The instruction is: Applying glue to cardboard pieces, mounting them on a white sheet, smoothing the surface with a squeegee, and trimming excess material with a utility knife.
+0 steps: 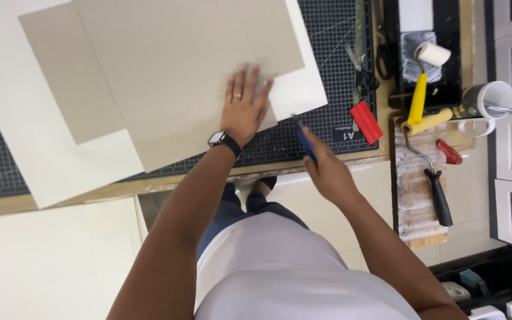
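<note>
White sheet point(25, 142) and grey board point(167, 71) lie on the cutting mat point(327, 35) on the surface point(120, 188). Left hand point(244, 106) presses flat, fingers spread, on the board's corner. Right hand point(327, 172) grips a blue knife point(306, 142) just beside it. Rollers point(425, 83) lie farther right.

your left hand point(243, 108) lies flat, fingers spread, on the grey board point(167, 71), near its lower right corner; a white sheet point(42, 160) lies under the board, over the black cutting mat point(321, 127). your right hand point(325, 169) grips a blue-handled tool point(305, 141), just right of the pressing hand, above the mat's edge. further right: red scraper point(366, 121), yellow-handled roller point(425, 77), white mug point(487, 104).
</note>
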